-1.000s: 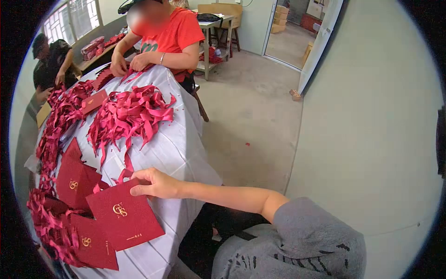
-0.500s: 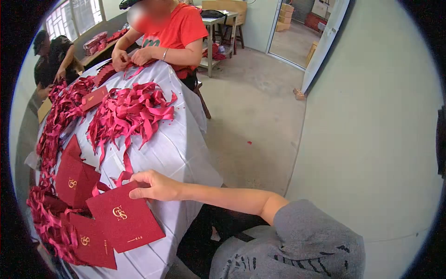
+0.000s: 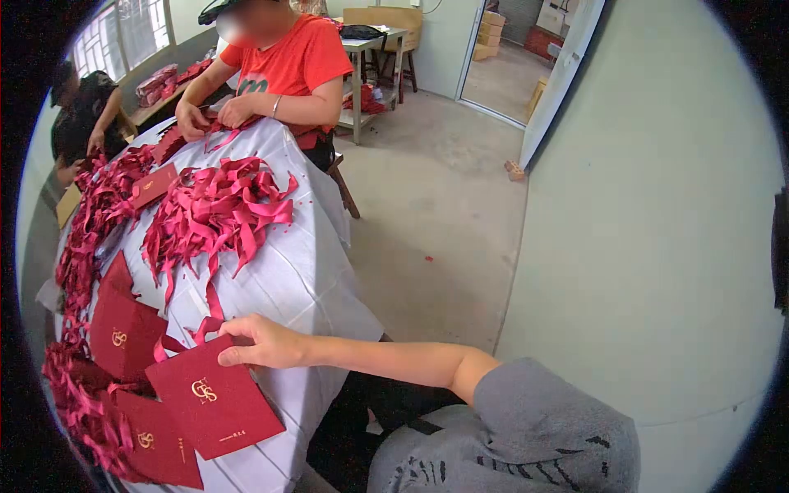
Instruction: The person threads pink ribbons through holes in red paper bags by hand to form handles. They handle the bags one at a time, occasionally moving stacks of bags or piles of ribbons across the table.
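My right hand [image 3: 267, 341] reaches in from the right and pinches the top corner of a dark red paper gift bag [image 3: 218, 403] between thumb and fingers. The bag lies tilted over the table's near end, with gold lettering on its face and pink-red ribbon handles [image 3: 168, 345] at its upper edge. Under and beside it are two more such bags, one bag [image 3: 123, 333] farther back and another bag [image 3: 156, 444] at the near left, partly covered. My left hand is not in view.
A white cloth [image 3: 271, 287] covers the table. A pile of red ribbons [image 3: 218, 205] lies mid-table; more ribbons [image 3: 78, 255] run along the left edge. Across the table a person in a red shirt [image 3: 288, 57] handles red pieces. Another person in black [image 3: 82, 111] works at far left.
The whole view has shifted slightly, so things sit a little farther left and lower. My right hand keeps its grip on the bag's corner.
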The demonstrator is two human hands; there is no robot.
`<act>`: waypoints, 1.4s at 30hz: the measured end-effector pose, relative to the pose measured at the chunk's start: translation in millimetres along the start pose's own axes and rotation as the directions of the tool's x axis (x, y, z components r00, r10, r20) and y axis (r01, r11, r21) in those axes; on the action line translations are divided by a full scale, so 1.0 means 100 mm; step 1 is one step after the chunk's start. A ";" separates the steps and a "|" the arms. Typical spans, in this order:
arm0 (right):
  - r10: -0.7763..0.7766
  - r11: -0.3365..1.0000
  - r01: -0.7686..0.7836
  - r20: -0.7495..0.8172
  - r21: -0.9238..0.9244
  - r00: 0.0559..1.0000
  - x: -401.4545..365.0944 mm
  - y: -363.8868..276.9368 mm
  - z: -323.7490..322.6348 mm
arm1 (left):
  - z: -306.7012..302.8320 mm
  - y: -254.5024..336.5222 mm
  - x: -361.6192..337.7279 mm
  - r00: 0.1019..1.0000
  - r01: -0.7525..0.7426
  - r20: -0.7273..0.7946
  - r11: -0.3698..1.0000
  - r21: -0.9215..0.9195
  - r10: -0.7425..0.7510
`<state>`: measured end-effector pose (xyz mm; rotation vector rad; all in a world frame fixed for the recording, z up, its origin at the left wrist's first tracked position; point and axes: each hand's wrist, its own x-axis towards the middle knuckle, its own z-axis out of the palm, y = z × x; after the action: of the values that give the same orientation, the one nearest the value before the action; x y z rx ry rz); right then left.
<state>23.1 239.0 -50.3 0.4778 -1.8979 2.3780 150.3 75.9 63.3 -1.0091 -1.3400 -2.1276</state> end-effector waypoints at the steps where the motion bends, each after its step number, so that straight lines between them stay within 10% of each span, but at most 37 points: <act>1: 0.001 1.000 -0.001 0.000 -0.003 1.000 0.00 0.00 0.00 | -0.01 -0.01 0.00 1.000 0.004 0.009 1.000 -0.007 -0.004; 19: -0.108 0.989 0.108 0.004 -0.106 0.994 0.05 0.14 -0.02 | 0.44 -0.31 0.64 0.980 0.075 0.197 0.982 -0.176 -0.040; 25: -0.235 0.951 0.223 -0.031 -0.216 0.971 0.07 0.10 -0.02 | -0.77 0.16 0.16 0.981 0.103 0.148 0.986 0.133 -0.122; 26: 0.083 0.993 -0.081 0.015 -0.081 0.996 0.06 -0.08 -0.04 | -0.82 0.45 0.10 0.985 0.109 0.109 0.966 0.233 -0.137; 30: -0.073 0.965 0.086 0.060 -0.249 0.996 0.15 -0.40 -0.07 | -0.84 -0.04 0.29 0.979 -0.150 0.020 0.645 0.749 0.204; 37: -0.154 0.855 0.263 0.267 -0.448 0.951 0.26 -0.67 -0.02 | -0.88 -0.46 0.57 0.946 -0.323 0.319 0.239 0.916 0.057; 42: -0.219 0.844 0.318 0.264 -0.433 0.939 0.30 -0.61 -0.04 | -0.99 -0.69 0.55 0.933 -0.354 0.359 0.205 0.913 0.016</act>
<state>8.0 253.5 14.5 0.8992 -2.2191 1.6657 32.9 18.9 38.2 -0.7747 -2.0816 -0.5310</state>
